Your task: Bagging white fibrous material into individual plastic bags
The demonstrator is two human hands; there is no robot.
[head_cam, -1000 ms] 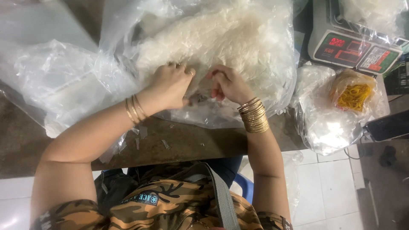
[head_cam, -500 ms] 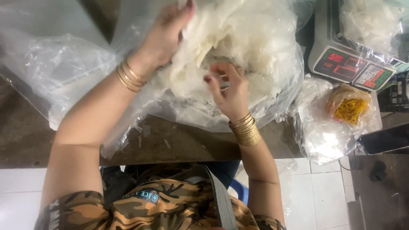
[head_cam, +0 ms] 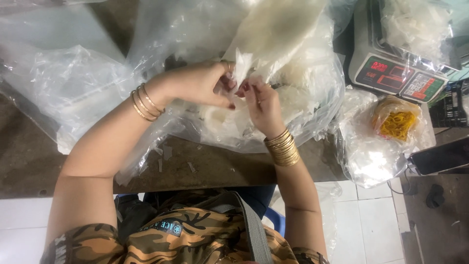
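Two hands worked at the middle of the view. The left hand (head_cam: pixel 195 83) and the right hand (head_cam: pixel 261 105) met just above the tabletop (head_cam: pixel 205 166), each with its fingers (head_cam: pixel 228 80) pressed together in a pinch on one thin, whitish sheet (head_cam: pixel 271 34). That sheet was translucent and wrinkled, its lower end gathered to a narrow point between the two pinches; from there it fanned upward and away from the person. It may have been a thin wafer-like wrapper or plastic film — the view did not settle which.

Under the hands lay one large clear plastic bag (head_cam: pixel 312 93), open and crumpled, holding a pile of the same pale sheets. A second, empty-looking clear bag (head_cam: pixel 63 83) lay spread on the left of the tabletop.

Each wrist carried a stack of gold bangles — a thinner stack on the left (head_cam: pixel 142 102), a thicker one on the right (head_cam: pixel 283 148).

To the right stood one digital scale (head_cam: pixel 398 76) with a clear bag of pale sheets (head_cam: pixel 415 24) on its pan. Near it, one small bag of yellow rubber bands (head_cam: pixel 396 123) rested on crumpled plastic, and one dark phone (head_cam: pixel 439 156) lay at the edge.
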